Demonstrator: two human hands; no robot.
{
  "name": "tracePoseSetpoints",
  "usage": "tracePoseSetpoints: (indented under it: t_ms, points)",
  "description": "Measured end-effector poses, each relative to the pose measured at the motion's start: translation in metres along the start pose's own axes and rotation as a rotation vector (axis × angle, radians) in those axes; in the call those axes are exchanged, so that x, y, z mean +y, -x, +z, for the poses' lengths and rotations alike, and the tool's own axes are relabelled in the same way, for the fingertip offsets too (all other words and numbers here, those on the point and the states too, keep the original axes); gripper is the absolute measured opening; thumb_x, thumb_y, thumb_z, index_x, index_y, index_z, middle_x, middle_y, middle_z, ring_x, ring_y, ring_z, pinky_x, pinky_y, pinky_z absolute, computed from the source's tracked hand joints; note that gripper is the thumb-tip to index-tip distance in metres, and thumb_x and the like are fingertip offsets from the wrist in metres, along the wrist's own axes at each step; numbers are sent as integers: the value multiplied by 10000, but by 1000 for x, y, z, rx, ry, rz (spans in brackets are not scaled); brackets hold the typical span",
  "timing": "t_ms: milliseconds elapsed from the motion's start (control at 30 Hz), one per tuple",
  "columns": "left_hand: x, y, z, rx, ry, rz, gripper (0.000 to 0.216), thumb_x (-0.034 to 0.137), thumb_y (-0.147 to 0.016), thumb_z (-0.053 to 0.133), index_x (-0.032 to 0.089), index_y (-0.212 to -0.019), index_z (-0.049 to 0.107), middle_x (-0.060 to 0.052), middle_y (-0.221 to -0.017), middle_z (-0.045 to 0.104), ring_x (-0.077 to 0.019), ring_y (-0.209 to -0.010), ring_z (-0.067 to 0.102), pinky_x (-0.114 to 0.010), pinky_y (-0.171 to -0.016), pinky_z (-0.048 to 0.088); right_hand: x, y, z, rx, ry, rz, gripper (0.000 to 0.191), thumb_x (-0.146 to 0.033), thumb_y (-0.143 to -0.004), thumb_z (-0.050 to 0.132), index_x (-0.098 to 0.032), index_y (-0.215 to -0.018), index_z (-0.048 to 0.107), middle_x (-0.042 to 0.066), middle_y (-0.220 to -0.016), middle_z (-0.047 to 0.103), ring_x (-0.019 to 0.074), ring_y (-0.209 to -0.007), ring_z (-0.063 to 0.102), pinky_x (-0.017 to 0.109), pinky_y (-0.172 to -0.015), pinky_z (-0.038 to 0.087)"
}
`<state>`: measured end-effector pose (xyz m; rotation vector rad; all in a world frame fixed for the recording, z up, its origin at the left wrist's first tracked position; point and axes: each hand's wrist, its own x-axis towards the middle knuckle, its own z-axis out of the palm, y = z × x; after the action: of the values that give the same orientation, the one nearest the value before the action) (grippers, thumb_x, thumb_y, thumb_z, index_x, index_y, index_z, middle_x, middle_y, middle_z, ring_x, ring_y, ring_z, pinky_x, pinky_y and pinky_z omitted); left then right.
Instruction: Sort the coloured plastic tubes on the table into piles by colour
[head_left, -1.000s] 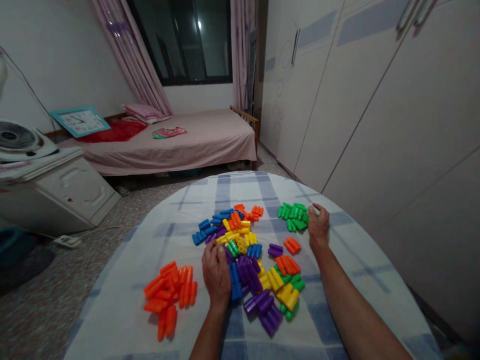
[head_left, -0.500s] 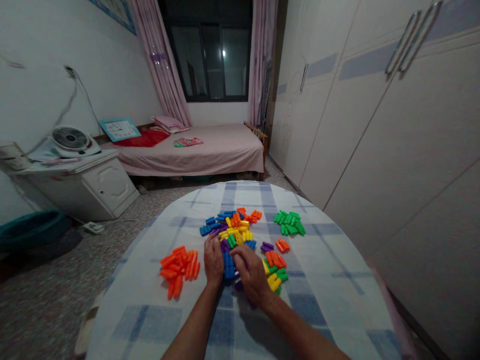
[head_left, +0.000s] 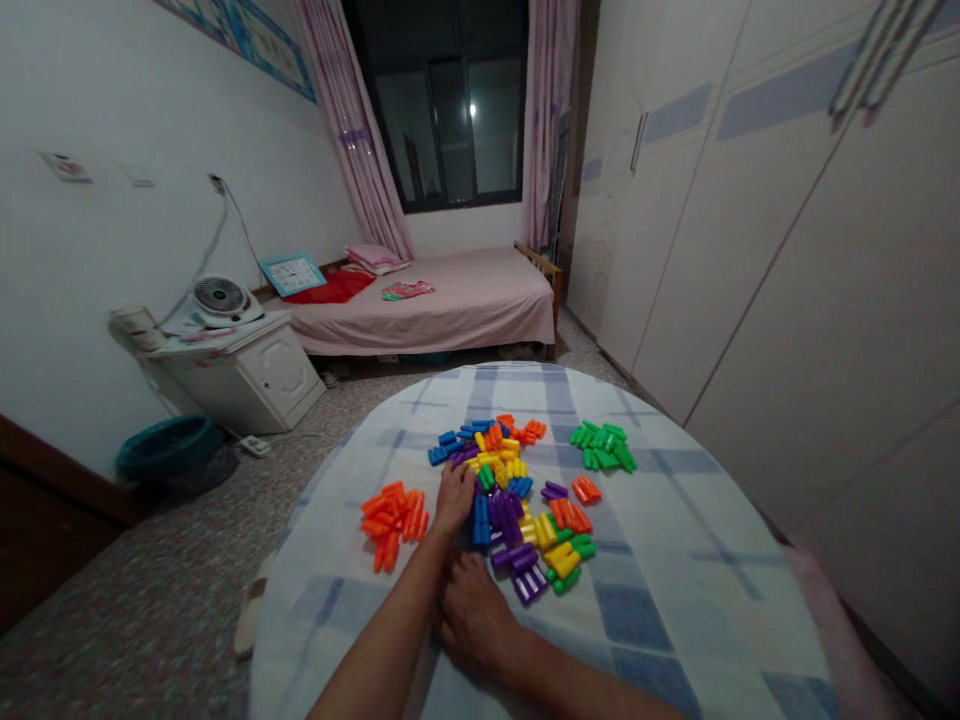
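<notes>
My left hand (head_left: 455,497) rests at the left edge of the mixed pile, its fingers stretched forward beside purple plastic pieces (head_left: 463,453) and a blue piece (head_left: 481,522). My right hand (head_left: 474,610) lies on the table nearer to me, just below the blue piece, with its fingers curled under; what they hold, if anything, is hidden. To its right are purple pieces (head_left: 529,582), some joined side by side. Yellow pieces (head_left: 562,556) and green pieces (head_left: 568,581) lie beyond them. A heap of orange pieces (head_left: 393,520) sits left of my left hand.
Green pieces (head_left: 602,445) form a separate heap at the right back of the round table, on its checked tablecloth (head_left: 675,620). Beyond stand a bed (head_left: 480,300), a white cabinet (head_left: 277,375) with a fan (head_left: 221,297), and a tall wardrobe (head_left: 750,250) on the right.
My right hand has drawn back from the blue piece toward me and left, uncovering the purple pieces. My left hand stays beside the pile. The whole view has shifted left.
</notes>
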<state>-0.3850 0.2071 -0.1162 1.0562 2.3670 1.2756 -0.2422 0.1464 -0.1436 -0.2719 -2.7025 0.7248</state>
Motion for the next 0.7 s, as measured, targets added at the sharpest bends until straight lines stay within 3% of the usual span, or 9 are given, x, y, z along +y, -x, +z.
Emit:
tracePoseSetpoints:
  t_ms: [167, 300, 433, 567, 700]
  points:
    - [-1, 4, -12, -99, -5, 4, 360, 315, -806, 485, 137, -1065, 660, -106, -1105, 672, -229, -1063, 598, -367, -961, 441, 7, -6, 8, 69, -8, -32, 513, -246, -820, 535, -203, -1323, 445, 105, -1369, 477, 266, -1264, 389, 434, -1064, 292]
    - [-14, -3, -24, -47, 6, 25, 350, 309, -801, 484, 146, -1059, 653, -106, -1084, 675, -224, -1017, 616, -377, -926, 468, 17, -12, 15, 90, -30, -85, 375, -226, -771, 573, -185, -1144, 555, 94, -1238, 548, 262, -1162, 449, 421, -1025, 342]
    - [-23, -30, -41, 85, -173, 144, 372, 188, -753, 494, 150, -1093, 639, -131, -1257, 579, -246, -1199, 517, -420, -1037, 383, 22, -20, 14, 87, -101, -114, 232, -112, -735, 559, -203, -949, 562, 47, -1056, 571, 213, -1010, 488, 357, -887, 413]
    - [-25, -61, -51, -57, -366, 131, 653, 52, -622, 526, 173, -1263, 541, -124, -1443, 412, -268, -1349, 354, -425, -1104, 288, 24, -22, 18, 117, -103, -125, 247, -65, -705, 559, -207, -905, 536, 41, -992, 550, 208, -940, 480, 345, -806, 408]
    - [-27, -78, -47, -200, -408, 104, 765, 55, -568, 544, 210, -1316, 494, -105, -1463, 389, -277, -1348, 350, -395, -1087, 302, 25, -21, 27, 169, -91, -119, 264, -49, -643, 566, -209, -850, 533, 41, -946, 550, 213, -899, 474, 350, -779, 397]
